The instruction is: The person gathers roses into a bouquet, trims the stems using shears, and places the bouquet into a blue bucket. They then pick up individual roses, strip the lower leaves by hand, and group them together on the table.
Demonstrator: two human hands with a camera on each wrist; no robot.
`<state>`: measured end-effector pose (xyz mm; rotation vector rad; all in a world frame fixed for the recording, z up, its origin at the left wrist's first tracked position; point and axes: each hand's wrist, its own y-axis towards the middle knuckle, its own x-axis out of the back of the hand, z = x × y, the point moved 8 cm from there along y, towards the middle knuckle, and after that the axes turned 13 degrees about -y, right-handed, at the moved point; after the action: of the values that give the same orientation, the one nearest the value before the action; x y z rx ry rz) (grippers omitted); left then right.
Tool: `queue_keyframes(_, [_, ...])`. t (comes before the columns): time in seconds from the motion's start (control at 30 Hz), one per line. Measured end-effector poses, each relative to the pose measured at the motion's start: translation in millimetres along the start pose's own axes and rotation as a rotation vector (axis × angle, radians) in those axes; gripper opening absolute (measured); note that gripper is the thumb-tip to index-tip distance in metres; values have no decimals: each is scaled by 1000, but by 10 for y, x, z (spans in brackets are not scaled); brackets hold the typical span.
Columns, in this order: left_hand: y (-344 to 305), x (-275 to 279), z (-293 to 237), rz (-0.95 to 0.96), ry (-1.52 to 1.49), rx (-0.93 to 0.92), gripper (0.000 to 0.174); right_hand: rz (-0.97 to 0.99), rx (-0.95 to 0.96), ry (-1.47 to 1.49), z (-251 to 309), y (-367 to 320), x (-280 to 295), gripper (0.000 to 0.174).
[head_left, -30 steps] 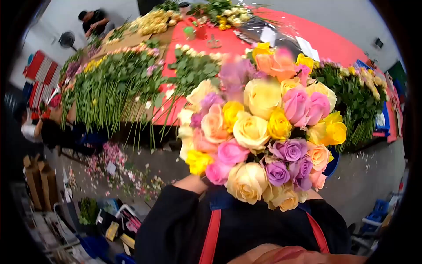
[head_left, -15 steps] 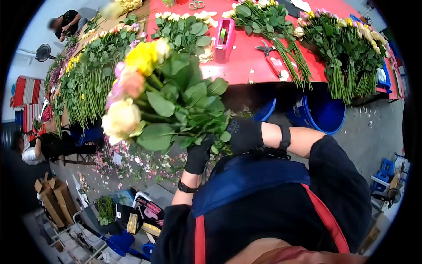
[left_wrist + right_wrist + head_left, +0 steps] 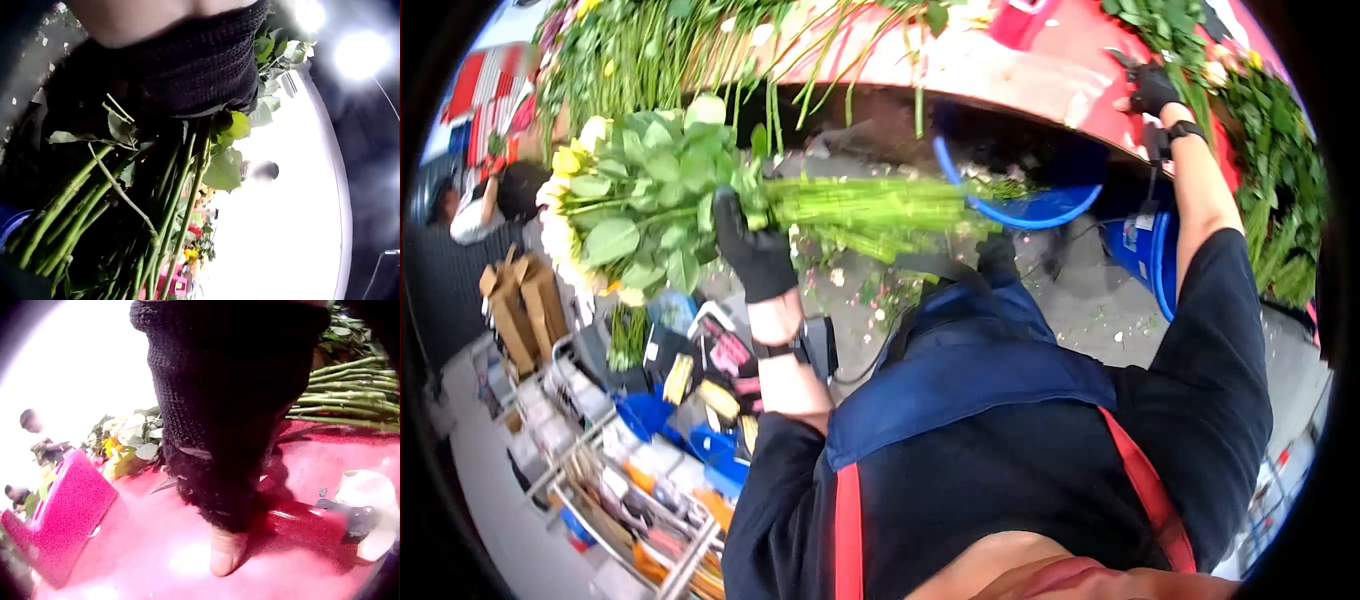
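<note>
My gloved left hand (image 3: 755,250) grips the bouquet (image 3: 625,190) where the leaves meet the stems. The bouquet lies sideways in the head view, blooms left and bare green stems (image 3: 870,205) right. In the left wrist view the stems (image 3: 159,231) hang below the black glove (image 3: 200,69). My gloved right hand (image 3: 1152,90) is on the red table, around the shears. In the right wrist view, a red handle (image 3: 300,522) shows on one side of the glove (image 3: 219,412) and a blade tip (image 3: 164,485) on the other. Its fingers are mostly hidden; the bare thumb tip points down.
A pink tape dispenser (image 3: 72,515) stands on the red table (image 3: 1060,85). Flower bundles (image 3: 1280,190) lie along it, some stems overhanging the edge. Blue buckets (image 3: 1040,215) stand below. A cart (image 3: 640,480) with supplies is at lower left; another person (image 3: 475,215) is at far left.
The bouquet has swung down and left, and its stems now show. My right hand has left the bouquet and reached across to the shears on the table.
</note>
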<state>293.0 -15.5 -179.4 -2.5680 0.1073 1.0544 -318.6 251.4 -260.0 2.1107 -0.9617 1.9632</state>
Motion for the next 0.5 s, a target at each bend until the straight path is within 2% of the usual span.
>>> queue_keyframes(0.07, [256, 163, -69, -103, -12, -70, 36, 108, -124, -7, -167, 108, -224, 83])
queue_keyframes(0.1, [224, -16, -43, -99, -85, -10, 38, 185, -182, 17, -204, 99, -265, 76])
queue_keyframes(0.13, [190, -230, 54, -94, -166, 59, 41, 148, -168, -38, -141, 56, -193, 80])
queue_keyframes(0.17, [232, -253, 41, -127, -128, -20, 45, 110, -71, -23, -17, -30, -92, 84])
queue_keyframes(0.2, [297, -247, 76, -71, -111, -8, 46, 74, 27, -9, 130, -178, 41, 89])
queue_keyframes(0.23, [315, -300, 108, -110, -126, -1, 46, -102, 67, -33, 160, -309, 120, 102])
queue_keyframes(0.27, [323, -368, 106, -141, -142, 1, 46, -331, 6, -150, -83, -292, -164, 109])
queue_keyframes(0.33, [330, -476, 139, -120, -163, 14, 49, -1, -95, -39, 24, -441, 36, 112])
queue_keyframes(0.37, [429, -463, 155, -46, -194, 31, 49, 34, -136, -64, 56, -492, 71, 113])
queue_keyframes(0.4, [501, -439, 176, 22, -222, 52, 49, 20, -124, -45, 126, -586, 234, 91])
queue_keyframes(0.47, [364, -573, 227, -59, -199, 78, 49, -9, -72, -94, 43, -543, 60, 60])
queue_keyframes(0.5, [274, -660, 277, -103, -190, 97, 49, -222, -57, 61, 81, -724, 213, 41])
